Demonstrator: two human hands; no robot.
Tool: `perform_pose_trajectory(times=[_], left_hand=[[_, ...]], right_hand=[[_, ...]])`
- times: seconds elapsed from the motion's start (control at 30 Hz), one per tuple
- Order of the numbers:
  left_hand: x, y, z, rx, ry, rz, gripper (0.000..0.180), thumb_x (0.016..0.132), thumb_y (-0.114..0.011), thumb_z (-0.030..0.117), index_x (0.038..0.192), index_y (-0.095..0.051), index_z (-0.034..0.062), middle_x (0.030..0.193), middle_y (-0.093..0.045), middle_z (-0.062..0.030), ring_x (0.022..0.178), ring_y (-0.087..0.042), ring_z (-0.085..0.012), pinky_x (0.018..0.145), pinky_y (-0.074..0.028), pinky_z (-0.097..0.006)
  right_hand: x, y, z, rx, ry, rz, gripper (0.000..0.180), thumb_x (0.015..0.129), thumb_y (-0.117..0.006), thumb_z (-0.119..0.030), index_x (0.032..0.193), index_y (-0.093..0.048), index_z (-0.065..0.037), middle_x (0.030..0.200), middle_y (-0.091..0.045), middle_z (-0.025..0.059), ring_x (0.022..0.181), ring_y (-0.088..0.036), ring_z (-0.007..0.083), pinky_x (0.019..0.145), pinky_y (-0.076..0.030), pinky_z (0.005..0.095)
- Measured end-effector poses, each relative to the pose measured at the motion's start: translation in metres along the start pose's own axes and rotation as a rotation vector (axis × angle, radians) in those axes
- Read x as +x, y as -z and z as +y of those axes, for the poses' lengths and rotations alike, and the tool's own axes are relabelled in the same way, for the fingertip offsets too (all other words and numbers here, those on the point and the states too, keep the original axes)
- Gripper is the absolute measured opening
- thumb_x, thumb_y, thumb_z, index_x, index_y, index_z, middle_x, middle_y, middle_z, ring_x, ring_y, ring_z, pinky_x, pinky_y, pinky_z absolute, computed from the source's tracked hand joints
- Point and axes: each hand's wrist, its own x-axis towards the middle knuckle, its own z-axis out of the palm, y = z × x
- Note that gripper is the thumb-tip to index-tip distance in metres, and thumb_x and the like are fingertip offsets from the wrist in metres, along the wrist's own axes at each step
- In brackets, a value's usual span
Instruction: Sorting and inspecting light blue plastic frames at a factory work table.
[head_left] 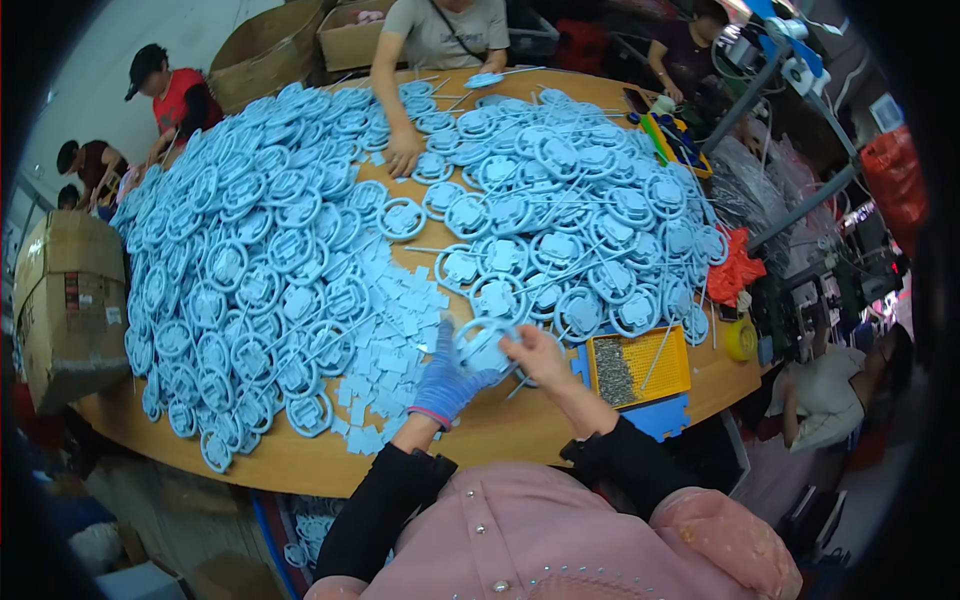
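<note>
The left hand [447, 378] wears a blue glove. The right hand [535, 352] is bare. Both hands are closed on one blue ring [484, 345], one on each side, and hold it just above the desk [500, 430] near the front edge.

The ring is a round blue plastic part with a flat piece in the middle. It looks thin and light, so it should be easy to lift with the fingers. It looks stiff, but the thin rim might bend or snap if squeezed hard. The best place to hold it seems to be the rim, with fingers on two sides, as the hands do now. The smooth plastic may slip a bit in a bare hand, and the glove likely grips it better.

Just right of the hands sits a yellow tray [640, 366] with a heap of tiny grey bits in it. Left of the hands lie small flat blue squares [395, 345]. Two big piles of rings [250, 270] cover most of the desk. Thin white sticks [590, 262] lie across the far pile. Another person's hand [403, 155] rests on the rings at the far side.
</note>
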Motion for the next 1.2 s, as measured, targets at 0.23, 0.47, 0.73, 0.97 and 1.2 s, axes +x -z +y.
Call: perform_pose_trajectory(times=[0.23, 0.47, 0.73, 0.97, 1.2], left_hand=[[-0.025, 0.059, -0.058, 0.9, -0.317, 0.317, 0.066, 0.07, -0.078, 0.025, 0.126, -0.053, 0.0019, 0.108, -0.057, -0.0184, 0.094, -0.057, -0.0294, 0.085, -0.047, -0.038], [-0.051, 0.129, -0.077, 0.866, -0.159, 0.573, 0.05, 0.073, -0.073, 0.027, 0.115, -0.06, 0.0031, 0.115, -0.057, -0.0217, 0.108, -0.054, -0.0368, 0.093, -0.043, -0.043], [-0.091, 0.221, -0.075, 0.973, 0.281, 1.221, 0.072, 0.067, -0.079, 0.035, 0.121, -0.053, -0.0055, 0.118, -0.056, -0.0252, 0.11, -0.053, -0.0373, 0.096, -0.041, -0.04], [-0.077, 0.228, -0.07, 0.869, 0.388, 1.112, 0.087, 0.062, -0.08, 0.044, 0.13, -0.048, -0.0001, 0.129, -0.05, -0.0235, 0.122, -0.045, -0.0368, 0.102, -0.037, -0.043], [-0.027, 0.262, -0.06, 0.676, 0.231, 1.139, 0.091, 0.062, -0.079, 0.047, 0.13, -0.044, -0.0026, 0.129, -0.049, -0.0259, 0.12, -0.047, -0.0378, 0.103, -0.037, -0.041]], right_hand=[[0.04, 0.067, -0.056, 0.818, 0.168, 0.216, 0.024, 0.088, -0.062, -0.019, 0.105, -0.057, -0.002, 0.096, -0.064, 0.0072, 0.086, -0.064, 0.0181, 0.074, -0.053, 0.0314], [0.084, -0.058, -0.018, -0.124, 0.17, -0.226, 0.036, 0.082, -0.067, -0.015, 0.112, -0.058, 0.002, 0.098, -0.063, 0.0124, 0.084, -0.064, 0.0215, 0.073, -0.051, 0.0335], [0.14, -0.127, -0.015, -1.265, 0.538, -0.037, 0.012, 0.082, -0.051, -0.006, 0.091, -0.058, -0.001, 0.095, -0.057, 0.0215, 0.083, -0.062, 0.0359, 0.068, -0.052, 0.0435], [0.087, -0.125, 0.006, -1.134, 0.692, -0.146, 0.02, 0.079, -0.053, -0.006, 0.098, -0.055, -0.004, 0.091, -0.055, 0.0179, 0.079, -0.06, 0.0371, 0.065, -0.05, 0.045], [0.075, -0.123, 0.02, -0.949, 0.636, -0.198, 0.02, 0.078, -0.054, -0.006, 0.097, -0.061, -0.004, 0.09, -0.058, 0.0164, 0.084, -0.06, 0.0353, 0.069, -0.049, 0.0451]])
